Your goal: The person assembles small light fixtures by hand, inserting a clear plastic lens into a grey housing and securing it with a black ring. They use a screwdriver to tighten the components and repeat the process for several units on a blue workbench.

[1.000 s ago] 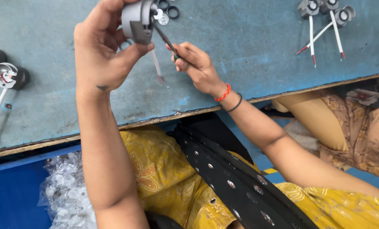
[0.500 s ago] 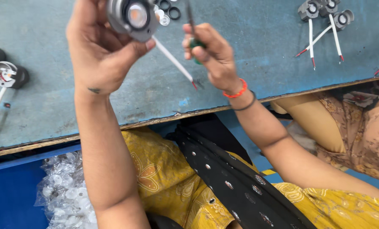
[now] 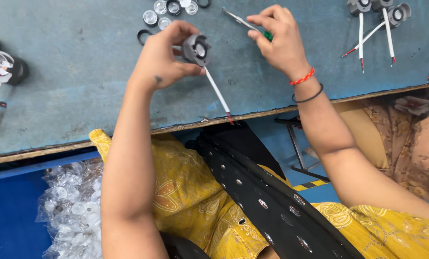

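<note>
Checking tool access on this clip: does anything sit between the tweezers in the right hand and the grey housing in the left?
Nothing visible does. The right hand holds the tweezers up and to the right of the grey housing, which the left hand pinches; only open air above the table separates them.

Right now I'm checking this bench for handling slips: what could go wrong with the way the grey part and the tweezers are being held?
The left hand pinches the small grey housing with fingertips only, above the table; it could slip and fall. Its white wire dangles past the table edge and might snag. The tweezers in the right hand point toward loose clear lenses, which a careless sweep could scatter.
</note>
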